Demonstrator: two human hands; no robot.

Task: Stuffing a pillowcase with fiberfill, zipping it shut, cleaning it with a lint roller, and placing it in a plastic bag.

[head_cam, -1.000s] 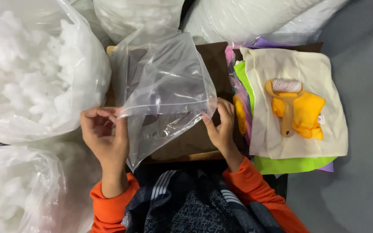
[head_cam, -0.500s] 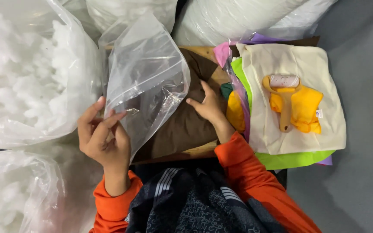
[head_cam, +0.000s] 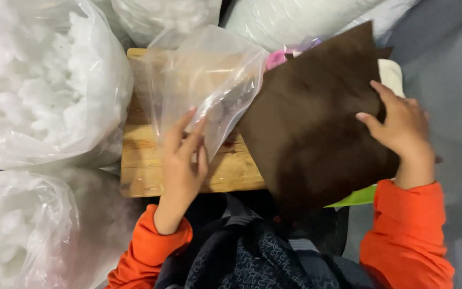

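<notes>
My left hand [head_cam: 184, 160] holds a clear empty plastic bag [head_cam: 201, 85] by its lower edge, over a small wooden board [head_cam: 225, 171]. My right hand [head_cam: 399, 128] grips a large dark brown fabric sheet [head_cam: 316, 123], lifted and swung to the right so it covers the stack of coloured felt beneath. Only a pink edge [head_cam: 276, 58], a cream corner [head_cam: 391, 75] and a green strip [head_cam: 356, 197] of that stack show. Both sleeves are orange.
Big clear bags of white stuffing stand at the left [head_cam: 38, 85], lower left [head_cam: 22, 230] and along the top [head_cam: 172, 16]. A white stuffed bag [head_cam: 295, 18] lies at the top middle. Grey floor [head_cam: 455, 64] lies to the right.
My right hand has taken the brown fabric off the board and carried it right, over the cream piece and yellow shapes. The left hand keeps the plastic bag, now lower.
</notes>
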